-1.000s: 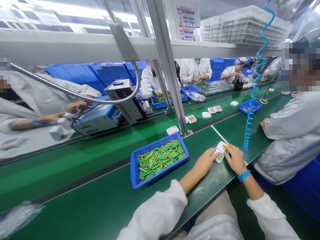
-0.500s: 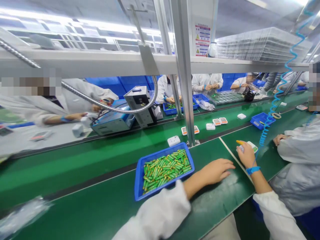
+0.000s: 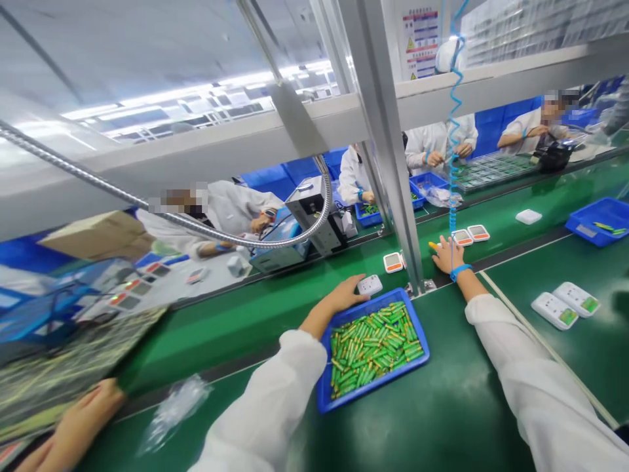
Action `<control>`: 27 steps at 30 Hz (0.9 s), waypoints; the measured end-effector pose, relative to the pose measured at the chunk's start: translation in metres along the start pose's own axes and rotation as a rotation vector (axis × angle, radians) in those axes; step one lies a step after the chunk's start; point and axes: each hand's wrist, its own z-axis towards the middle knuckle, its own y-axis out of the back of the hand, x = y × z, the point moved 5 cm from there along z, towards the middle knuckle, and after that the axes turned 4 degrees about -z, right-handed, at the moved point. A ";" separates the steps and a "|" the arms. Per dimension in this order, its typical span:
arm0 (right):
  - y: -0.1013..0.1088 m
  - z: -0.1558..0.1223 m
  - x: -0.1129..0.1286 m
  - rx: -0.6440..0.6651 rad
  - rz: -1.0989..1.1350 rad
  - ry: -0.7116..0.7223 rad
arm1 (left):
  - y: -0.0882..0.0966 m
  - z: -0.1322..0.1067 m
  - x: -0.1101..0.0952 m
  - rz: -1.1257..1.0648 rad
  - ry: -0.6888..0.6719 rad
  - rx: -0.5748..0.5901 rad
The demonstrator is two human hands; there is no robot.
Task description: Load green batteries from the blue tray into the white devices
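Note:
My left hand [image 3: 344, 293] reaches over the far left corner of the blue tray [image 3: 421, 357], its thumb and fingers around the near end of a small white device [image 3: 371, 284] lying back side up on the green belt. Heaped in that tray are green cylindrical batteries [image 3: 373, 347]. My right hand [image 3: 448, 255], with a blue wrist strap [image 3: 460, 271], is over the belt with fingers spread. Something yellow [image 3: 433, 246] shows at one fingertip. Whatever lies under this hand is hidden. Just beyond it are two white devices with orange-framed screens [image 3: 470, 236].
A metal post [image 3: 393, 151] rises behind the tray. Two white devices [image 3: 565, 305] lie on the right bench, near a blue tray [image 3: 599, 223]. At lower left are another person's hand [image 3: 95, 413] and a clear plastic bag [image 3: 177, 403]. A coiled blue hose [image 3: 453, 131] hangs down.
My left hand has moved from the bench to the white device behind the tray. My right hand has left the right bench for the belt. The view has swung left.

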 end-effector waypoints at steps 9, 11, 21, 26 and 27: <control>-0.003 0.003 -0.004 0.027 -0.059 -0.026 | 0.014 0.013 0.008 0.064 -0.038 -0.005; 0.010 -0.004 -0.003 -0.055 -0.049 -0.032 | 0.031 -0.015 -0.005 0.047 -0.080 -0.069; 0.053 -0.113 0.028 -0.108 0.037 -0.016 | -0.071 -0.200 -0.149 -0.133 -0.491 0.068; 0.068 -0.187 0.041 -0.085 0.015 -0.102 | -0.110 -0.206 -0.166 -0.098 -0.548 -0.043; 0.071 -0.201 0.043 -0.082 0.014 -0.115 | -0.112 -0.208 -0.167 -0.102 -0.566 -0.060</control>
